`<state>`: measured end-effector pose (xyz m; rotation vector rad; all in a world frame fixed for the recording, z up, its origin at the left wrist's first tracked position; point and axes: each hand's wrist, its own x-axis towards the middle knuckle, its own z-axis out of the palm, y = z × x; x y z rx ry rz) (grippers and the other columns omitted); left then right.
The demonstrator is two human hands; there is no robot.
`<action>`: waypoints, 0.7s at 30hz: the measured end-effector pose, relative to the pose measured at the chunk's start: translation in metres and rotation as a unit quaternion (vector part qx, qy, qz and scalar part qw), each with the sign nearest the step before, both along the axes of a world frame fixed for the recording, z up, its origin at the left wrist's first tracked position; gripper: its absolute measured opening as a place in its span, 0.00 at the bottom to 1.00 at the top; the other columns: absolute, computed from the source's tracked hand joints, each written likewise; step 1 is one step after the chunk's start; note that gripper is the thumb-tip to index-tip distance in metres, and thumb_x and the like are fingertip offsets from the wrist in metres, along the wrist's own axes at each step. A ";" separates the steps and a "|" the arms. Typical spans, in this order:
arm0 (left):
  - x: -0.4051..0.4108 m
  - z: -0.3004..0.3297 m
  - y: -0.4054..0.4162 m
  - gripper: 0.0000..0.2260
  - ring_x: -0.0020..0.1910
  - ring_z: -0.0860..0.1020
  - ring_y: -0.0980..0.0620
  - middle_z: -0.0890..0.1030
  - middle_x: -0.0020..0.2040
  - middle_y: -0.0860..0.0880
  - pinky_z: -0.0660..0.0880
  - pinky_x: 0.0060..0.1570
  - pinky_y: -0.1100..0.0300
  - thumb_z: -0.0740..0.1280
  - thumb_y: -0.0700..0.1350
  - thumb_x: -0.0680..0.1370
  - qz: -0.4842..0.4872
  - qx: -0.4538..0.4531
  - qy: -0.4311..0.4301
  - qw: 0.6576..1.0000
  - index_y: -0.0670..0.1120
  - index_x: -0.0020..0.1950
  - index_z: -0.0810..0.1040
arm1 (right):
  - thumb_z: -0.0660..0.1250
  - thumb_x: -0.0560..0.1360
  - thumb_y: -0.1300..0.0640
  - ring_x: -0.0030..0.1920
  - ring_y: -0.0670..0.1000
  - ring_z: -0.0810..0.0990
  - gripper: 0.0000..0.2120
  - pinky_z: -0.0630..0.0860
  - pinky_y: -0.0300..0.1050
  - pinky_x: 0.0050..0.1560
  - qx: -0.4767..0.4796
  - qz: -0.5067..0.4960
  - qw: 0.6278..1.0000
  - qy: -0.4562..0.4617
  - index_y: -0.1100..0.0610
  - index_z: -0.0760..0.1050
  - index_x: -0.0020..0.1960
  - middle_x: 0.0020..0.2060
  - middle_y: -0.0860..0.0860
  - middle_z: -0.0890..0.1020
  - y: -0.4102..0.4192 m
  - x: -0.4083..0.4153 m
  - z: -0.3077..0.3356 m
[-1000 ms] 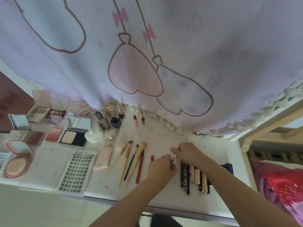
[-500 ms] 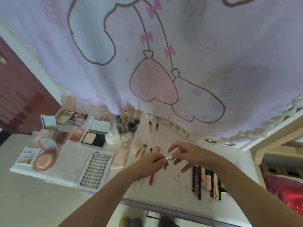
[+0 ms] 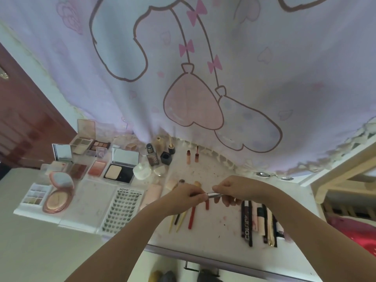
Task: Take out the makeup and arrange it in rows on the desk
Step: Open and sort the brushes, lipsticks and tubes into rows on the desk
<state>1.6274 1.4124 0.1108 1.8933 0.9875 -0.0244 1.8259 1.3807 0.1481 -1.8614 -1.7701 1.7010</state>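
Observation:
Above the middle of the white desk (image 3: 219, 226), my left hand (image 3: 184, 197) and my right hand (image 3: 236, 189) both pinch a thin silver makeup stick (image 3: 213, 194), one at each end. Under my left hand lie several brushes (image 3: 191, 216) side by side. To the right a row of pens and tubes (image 3: 258, 222) lies near the desk's front edge. Palettes, compacts (image 3: 58, 197) and a lash tray (image 3: 124, 210) fill the left part. Small bottles (image 3: 151, 154) and two lip tubes (image 3: 192, 156) stand at the back.
A lilac cartoon curtain (image 3: 203, 78) hangs behind the desk and touches its back edge. A dark red door (image 3: 22, 123) is at the left. A wooden frame (image 3: 341, 174) and red fabric (image 3: 358, 231) lie to the right.
Both hands rose from the pen row on the desk and moved left; the silver stick is now held level between them. The camera tilted and shifted, showing more door.

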 end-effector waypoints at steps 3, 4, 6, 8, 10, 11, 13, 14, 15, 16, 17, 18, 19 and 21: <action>-0.003 0.008 0.005 0.13 0.25 0.64 0.59 0.68 0.30 0.54 0.63 0.28 0.67 0.57 0.51 0.82 0.028 -0.122 -0.022 0.992 0.49 0.44 0.79 | 0.61 0.79 0.49 0.29 0.41 0.72 0.12 0.70 0.34 0.34 0.020 0.010 0.999 0.023 0.53 0.78 0.43 0.31 0.45 0.77 -0.001 0.005 0.002; -0.004 0.011 0.006 0.15 0.24 0.62 0.59 0.66 0.28 0.54 0.60 0.26 0.67 0.56 0.51 0.82 0.047 -0.196 -0.042 0.979 0.49 0.42 0.78 | 0.63 0.78 0.51 0.30 0.40 0.72 0.09 0.70 0.34 0.35 0.031 0.010 0.999 0.029 0.52 0.77 0.43 0.32 0.44 0.77 -0.002 0.007 0.002; -0.007 0.014 0.010 0.19 0.22 0.58 0.58 0.62 0.26 0.54 0.54 0.23 0.67 0.53 0.52 0.83 0.066 -0.318 -0.083 0.942 0.48 0.38 0.77 | 0.66 0.76 0.53 0.34 0.41 0.74 0.03 0.72 0.36 0.36 0.052 -0.004 0.997 0.053 0.51 0.76 0.45 0.35 0.45 0.78 -0.002 0.008 0.001; -0.011 0.013 0.013 0.22 0.21 0.56 0.58 0.61 0.24 0.54 0.50 0.21 0.66 0.52 0.52 0.83 0.068 -0.381 -0.110 0.916 0.51 0.34 0.78 | 0.67 0.75 0.56 0.37 0.44 0.74 0.01 0.72 0.38 0.37 0.068 -0.014 0.995 0.065 0.51 0.75 0.45 0.37 0.47 0.77 -0.001 0.009 -0.002; -0.016 0.012 0.015 0.23 0.21 0.54 0.58 0.59 0.25 0.53 0.47 0.24 0.63 0.54 0.54 0.82 0.069 -0.395 -0.115 0.909 0.52 0.32 0.79 | 0.67 0.75 0.56 0.37 0.43 0.74 0.02 0.73 0.37 0.37 0.069 -0.026 0.995 0.065 0.50 0.74 0.47 0.38 0.46 0.77 -0.001 0.012 -0.001; -0.019 0.012 0.016 0.20 0.22 0.53 0.57 0.58 0.26 0.53 0.47 0.25 0.62 0.55 0.55 0.81 0.068 -0.392 -0.115 0.910 0.51 0.35 0.79 | 0.66 0.76 0.56 0.37 0.42 0.75 0.02 0.73 0.37 0.37 0.063 -0.031 0.995 0.065 0.51 0.74 0.47 0.38 0.45 0.78 -0.001 0.014 -0.001; -0.025 0.013 0.020 0.16 0.24 0.52 0.55 0.58 0.27 0.52 0.47 0.25 0.62 0.58 0.56 0.80 0.056 -0.383 -0.113 0.915 0.46 0.43 0.77 | 0.65 0.77 0.54 0.37 0.41 0.76 0.02 0.73 0.37 0.37 0.050 -0.036 0.996 0.065 0.51 0.74 0.47 0.37 0.45 0.79 0.000 0.018 -0.001; -0.028 0.012 0.022 0.16 0.25 0.52 0.55 0.58 0.27 0.52 0.48 0.25 0.62 0.58 0.55 0.80 0.050 -0.378 -0.108 0.918 0.45 0.45 0.76 | 0.64 0.78 0.53 0.37 0.41 0.76 0.03 0.73 0.38 0.37 0.045 -0.038 0.996 0.063 0.52 0.74 0.46 0.36 0.44 0.80 0.000 0.020 -0.001; -0.032 0.010 0.025 0.15 0.24 0.53 0.56 0.59 0.27 0.52 0.48 0.25 0.62 0.58 0.54 0.80 0.049 -0.372 -0.101 0.921 0.44 0.46 0.76 | 0.63 0.78 0.54 0.37 0.42 0.76 0.04 0.73 0.38 0.37 0.041 -0.040 0.997 0.059 0.52 0.74 0.46 0.36 0.44 0.80 0.001 0.023 -0.002; -0.036 0.009 0.027 0.15 0.24 0.54 0.56 0.60 0.27 0.52 0.49 0.24 0.63 0.57 0.54 0.80 0.054 -0.366 -0.094 0.924 0.44 0.46 0.76 | 0.62 0.78 0.54 0.36 0.42 0.76 0.04 0.72 0.38 0.37 0.036 -0.043 0.997 0.055 0.53 0.73 0.46 0.36 0.45 0.80 0.001 0.026 -0.002; -0.042 0.007 0.030 0.15 0.24 0.55 0.56 0.61 0.28 0.53 0.50 0.24 0.64 0.57 0.53 0.80 0.063 -0.360 -0.089 0.927 0.44 0.46 0.76 | 0.62 0.79 0.55 0.35 0.43 0.76 0.04 0.72 0.38 0.37 0.028 -0.049 0.997 0.052 0.53 0.73 0.46 0.35 0.45 0.80 0.002 0.030 -0.003; -0.049 0.005 0.032 0.15 0.24 0.56 0.56 0.61 0.28 0.52 0.51 0.23 0.65 0.57 0.53 0.81 0.077 -0.355 -0.088 0.928 0.43 0.46 0.76 | 0.62 0.79 0.56 0.34 0.43 0.76 0.04 0.72 0.38 0.37 0.017 -0.064 0.996 0.056 0.54 0.73 0.47 0.35 0.46 0.80 0.002 0.034 -0.004; -0.056 0.002 0.034 0.15 0.25 0.56 0.55 0.61 0.28 0.52 0.53 0.23 0.66 0.57 0.52 0.81 0.101 -0.349 -0.091 0.927 0.43 0.47 0.75 | 0.61 0.79 0.56 0.34 0.43 0.76 0.04 0.72 0.38 0.37 0.000 -0.094 0.993 0.075 0.55 0.74 0.49 0.35 0.47 0.80 0.001 0.038 -0.006; -0.065 -0.005 0.034 0.11 0.26 0.57 0.54 0.61 0.29 0.51 0.56 0.26 0.64 0.56 0.47 0.82 0.171 -0.350 -0.111 0.914 0.41 0.48 0.72 | 0.60 0.80 0.58 0.36 0.45 0.77 0.07 0.75 0.39 0.37 -0.053 -0.186 0.966 0.170 0.57 0.75 0.55 0.38 0.51 0.80 0.000 0.043 -0.012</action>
